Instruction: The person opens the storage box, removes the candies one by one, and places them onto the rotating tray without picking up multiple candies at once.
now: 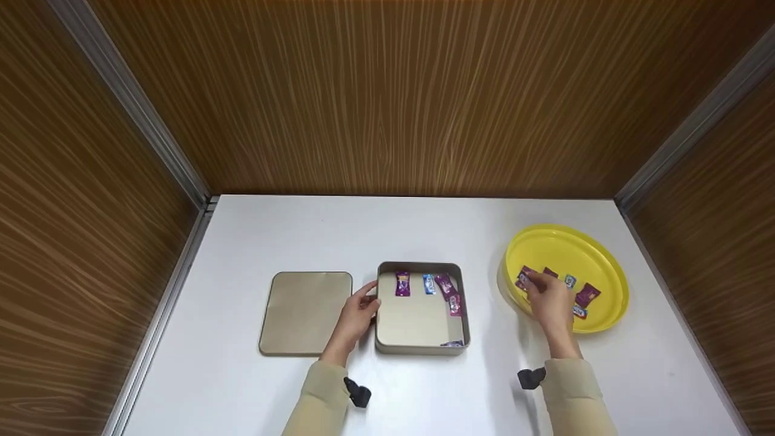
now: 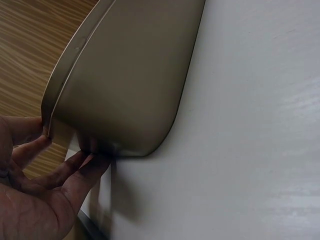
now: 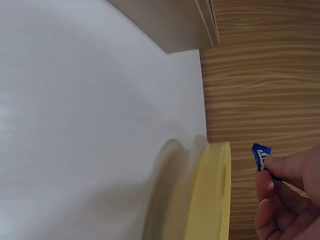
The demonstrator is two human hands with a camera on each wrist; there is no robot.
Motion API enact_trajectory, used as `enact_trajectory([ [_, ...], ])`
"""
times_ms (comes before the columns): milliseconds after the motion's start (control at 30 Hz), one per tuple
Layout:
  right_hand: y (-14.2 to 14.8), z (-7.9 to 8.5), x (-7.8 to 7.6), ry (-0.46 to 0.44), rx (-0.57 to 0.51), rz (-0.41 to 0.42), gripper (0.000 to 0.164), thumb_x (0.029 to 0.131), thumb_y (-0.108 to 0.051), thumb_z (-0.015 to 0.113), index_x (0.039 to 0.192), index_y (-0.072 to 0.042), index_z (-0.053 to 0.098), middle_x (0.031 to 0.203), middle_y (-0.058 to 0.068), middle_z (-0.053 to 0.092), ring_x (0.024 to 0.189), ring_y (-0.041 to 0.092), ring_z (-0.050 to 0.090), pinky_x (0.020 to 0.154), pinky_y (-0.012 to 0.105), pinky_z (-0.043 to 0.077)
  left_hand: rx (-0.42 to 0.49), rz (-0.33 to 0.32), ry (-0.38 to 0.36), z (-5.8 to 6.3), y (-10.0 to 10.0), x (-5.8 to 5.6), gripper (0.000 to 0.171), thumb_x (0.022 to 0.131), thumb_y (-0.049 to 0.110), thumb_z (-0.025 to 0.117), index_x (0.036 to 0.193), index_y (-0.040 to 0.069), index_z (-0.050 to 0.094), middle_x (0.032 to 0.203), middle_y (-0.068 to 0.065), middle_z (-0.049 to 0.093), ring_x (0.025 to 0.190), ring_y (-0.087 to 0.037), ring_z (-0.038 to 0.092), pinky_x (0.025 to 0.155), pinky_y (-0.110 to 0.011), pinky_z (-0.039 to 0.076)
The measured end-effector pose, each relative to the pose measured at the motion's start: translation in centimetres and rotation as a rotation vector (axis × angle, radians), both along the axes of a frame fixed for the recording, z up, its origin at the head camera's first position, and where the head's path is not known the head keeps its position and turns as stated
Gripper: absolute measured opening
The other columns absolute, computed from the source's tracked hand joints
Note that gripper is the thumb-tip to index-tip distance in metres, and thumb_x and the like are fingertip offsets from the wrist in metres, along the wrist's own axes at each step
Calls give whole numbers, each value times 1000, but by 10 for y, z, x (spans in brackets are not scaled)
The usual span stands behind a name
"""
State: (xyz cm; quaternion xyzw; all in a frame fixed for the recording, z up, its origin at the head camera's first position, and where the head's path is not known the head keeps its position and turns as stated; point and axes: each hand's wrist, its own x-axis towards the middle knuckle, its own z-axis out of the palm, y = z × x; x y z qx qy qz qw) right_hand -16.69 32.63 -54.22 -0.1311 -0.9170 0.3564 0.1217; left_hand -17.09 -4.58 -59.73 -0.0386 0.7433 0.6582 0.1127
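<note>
My right hand (image 1: 552, 303) is over the yellow round tray (image 1: 560, 245), thumb and fingertips pinching a small blue-wrapped candy (image 3: 261, 154). The right wrist view shows that candy above the tray's rim. Several wrapped candies, such as a purple one (image 1: 587, 295), lie in the tray, partly hidden by the hand. My left hand (image 1: 356, 318) rests against the left wall of an uncovered rectangular tin (image 1: 418, 327). In the left wrist view its fairly straight fingers touch the tin's rim and lower outer wall. Inside the tin lie purple, pink and blue candies, mostly toward its back and right side.
Left of the tin, a flat rectangular metal lid (image 1: 306, 312) lies on the white table (image 1: 363, 233). Wood-grain panels (image 1: 387, 121) enclose the table at the back and both sides, with grey metal strips (image 1: 151, 115) in the corners.
</note>
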Motion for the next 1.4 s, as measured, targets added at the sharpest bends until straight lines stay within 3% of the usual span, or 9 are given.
enact_trajectory([
  [300,18,-8,-14,-76,-15,-99,26,95,-11,63,115,5,69,104,23,68,83,28,63,64,27,48,-11,2,6,1,1,0,46,99,5,53,145,4,46,116,-19,60,106,-25,58,91,-37,50],
  [433,18,-14,-21,-77,-36,-89,25,93,-8,64,112,7,69,99,23,68,78,26,63,58,24,48,-12,4,-2,1,1,0,47,99,5,53,146,4,46,116,-18,59,106,-26,58,92,-38,50],
  [700,12,-23,-32,-141,-144,-35,30,96,-8,58,121,7,65,109,23,67,92,28,65,63,16,48,-20,-2,-6,-1,1,1,47,100,7,54,146,6,47,118,-18,59,109,-28,57,94,-39,49],
  [833,9,-24,-32,-125,-129,8,34,95,-8,57,126,7,62,112,24,67,95,30,68,68,20,52,3,-15,-5,-1,0,1,47,100,7,53,147,6,45,121,-21,58,111,-28,57,95,-40,48],
  [933,7,-23,-31,-112,-103,40,35,95,-7,57,126,7,61,115,26,66,101,34,67,80,34,55,15,-19,-10,0,0,1,47,101,7,52,147,7,44,122,-21,57,111,-28,57,96,-40,48],
  [1067,2,-19,-28,-67,-74,79,34,92,-5,58,123,6,64,120,28,63,109,39,62,92,49,50,19,-17,-14,0,0,1,47,101,7,52,147,8,44,123,-21,57,112,-28,57,96,-40,48],
  [1400,-26,-6,-23,59,13,194,34,88,0,64,122,7,63,117,28,63,99,40,64,84,50,52,11,-16,-5,-1,0,0,48,100,7,53,147,6,44,115,-16,58,108,-26,57,94,-40,49],
])
